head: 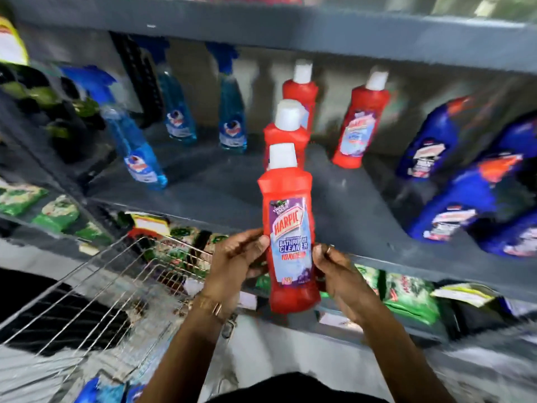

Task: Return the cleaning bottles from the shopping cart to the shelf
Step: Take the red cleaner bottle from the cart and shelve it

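**A:** Where is the bottle right now?

**B:** The red bottle (289, 242) is upright in the air, in front of the edge of the grey shelf (363, 205), above the shopping cart (96, 286). The left hand (235, 257) is curled round its left side and the right hand (334, 271) presses its right side, both closed on the lower half at label height.

**A:** How would you expect it to handle?

**B:** Stiff plastic, smooth and probably a bit slippery where the glossy label sits. If it's full, I'd judge it fairly heavy for its size, with the weight low. The waist below the white cap (282, 155) looks like a good one-hand hold; the wide base should stand steadily once set down.

**A:** Is there room for it?

**B:** There looks to be bare shelf in front of the three red bottles (286, 135) already standing there, between the blue spray bottles (136, 152) and the dark blue bottles (453, 199) on the right.

**A:** What can't you make out?

**B:** The picture is smeared, so only the held label reads clearly. The fingers behind the bottle are hidden. The cart's bottom is mostly cut off; something blue (101, 391) shows at the lower edge, but I can't tell whether more bottles remain. The packets (406, 298) on the lower shelf are blurred.
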`<state>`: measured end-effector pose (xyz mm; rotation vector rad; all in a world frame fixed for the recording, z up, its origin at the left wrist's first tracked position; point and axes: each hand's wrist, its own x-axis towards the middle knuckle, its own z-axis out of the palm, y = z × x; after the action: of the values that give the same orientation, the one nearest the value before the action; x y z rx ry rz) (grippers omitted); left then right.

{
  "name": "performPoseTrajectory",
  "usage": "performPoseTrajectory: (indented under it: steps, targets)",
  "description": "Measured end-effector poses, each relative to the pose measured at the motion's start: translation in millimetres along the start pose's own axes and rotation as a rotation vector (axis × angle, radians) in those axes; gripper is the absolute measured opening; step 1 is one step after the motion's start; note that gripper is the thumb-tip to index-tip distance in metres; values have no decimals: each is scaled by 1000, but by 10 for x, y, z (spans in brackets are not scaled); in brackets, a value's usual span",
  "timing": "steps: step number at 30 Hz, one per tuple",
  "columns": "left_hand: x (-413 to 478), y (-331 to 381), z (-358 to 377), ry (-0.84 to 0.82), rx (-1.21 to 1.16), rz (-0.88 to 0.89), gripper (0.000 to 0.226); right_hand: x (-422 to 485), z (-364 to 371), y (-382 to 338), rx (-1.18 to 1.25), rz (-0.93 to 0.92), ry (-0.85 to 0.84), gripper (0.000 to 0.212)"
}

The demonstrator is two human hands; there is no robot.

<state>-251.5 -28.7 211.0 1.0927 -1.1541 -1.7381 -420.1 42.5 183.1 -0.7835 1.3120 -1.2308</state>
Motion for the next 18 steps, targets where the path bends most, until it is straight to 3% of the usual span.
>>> performPoseTrajectory:
  steps: [4,7,9,14,18]
  targets:
    - [61,20,-10,-10,-18,13,14,16,10,-19,15,3,21,41]
    - [120,-26,-24,-22,-3,50,15,17,2,-66,-20,16,12,41]
    - [193,-155,752,-189,80,38,16,-267,-714,-117,42,-47,175,38]
    - [245,-127,765,-158,68,81,20,-215,-709,-127,29,-62,125,34]
    - [297,-133,890,-159,111,243,22,-121,-780,-147,60,-161,128,34]
